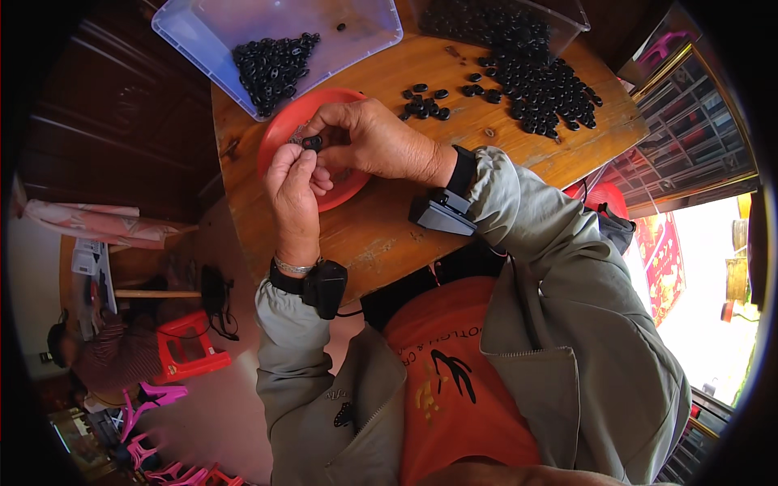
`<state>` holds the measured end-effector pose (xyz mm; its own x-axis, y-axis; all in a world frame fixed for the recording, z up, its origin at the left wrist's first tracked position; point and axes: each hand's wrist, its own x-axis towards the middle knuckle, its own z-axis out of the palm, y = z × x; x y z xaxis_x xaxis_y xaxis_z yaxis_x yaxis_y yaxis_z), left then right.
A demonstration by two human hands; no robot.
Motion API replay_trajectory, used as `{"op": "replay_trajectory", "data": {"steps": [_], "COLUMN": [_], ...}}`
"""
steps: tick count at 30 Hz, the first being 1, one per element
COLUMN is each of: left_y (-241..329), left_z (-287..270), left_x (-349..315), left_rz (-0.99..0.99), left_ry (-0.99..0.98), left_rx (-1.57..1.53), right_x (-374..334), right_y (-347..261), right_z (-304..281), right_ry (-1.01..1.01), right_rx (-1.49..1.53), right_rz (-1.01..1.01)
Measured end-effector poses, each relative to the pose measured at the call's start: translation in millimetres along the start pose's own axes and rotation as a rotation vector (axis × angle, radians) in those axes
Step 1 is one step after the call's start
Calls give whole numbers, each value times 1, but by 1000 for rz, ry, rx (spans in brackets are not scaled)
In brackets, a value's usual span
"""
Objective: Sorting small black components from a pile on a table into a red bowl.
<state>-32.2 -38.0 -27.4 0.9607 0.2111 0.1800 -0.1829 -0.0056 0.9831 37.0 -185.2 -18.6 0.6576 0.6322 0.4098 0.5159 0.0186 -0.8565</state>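
My left hand (295, 190) and my right hand (379, 139) meet over a round red bowl (275, 130). Between their fingertips is a small black oval plastic piece (312, 142). The left fingers pinch it from below, while the right thumb and forefinger close on it from the other side. Small greyish bits (297, 136) show in the bowl beside my fingers, too fine to name; my hands hide much of its inside. Right of my right hand, a small group of similar black pieces (421, 107) lies on the wooden table (381, 243).
A translucent tub (356, 57) with many black pieces (275, 69) stands at the far left. From a clear container (567, 28) at the far right, a pile of black pieces (543, 97) spreads onto the table. A red stool (188, 348) and another person (113, 356) are at the left.
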Motion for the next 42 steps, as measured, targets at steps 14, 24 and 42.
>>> {"op": "replay_trajectory", "data": {"steps": [14, 24, 42], "left_y": [7, 0, 2], "left_z": [-7, -8, -7], "left_x": [5, 5, 5], "left_rz": [-22, -27, -80], "left_ry": [-118, -109, -115], "left_rx": [-63, 34, 25], "right_x": [0, -2, -3], "right_y": [-8, -4, -3], "right_z": [-6, -2, -4], "right_ry": [26, 46, -48], "right_rx": [-57, -379, -424], "right_rz": [-75, -252, -218]}}
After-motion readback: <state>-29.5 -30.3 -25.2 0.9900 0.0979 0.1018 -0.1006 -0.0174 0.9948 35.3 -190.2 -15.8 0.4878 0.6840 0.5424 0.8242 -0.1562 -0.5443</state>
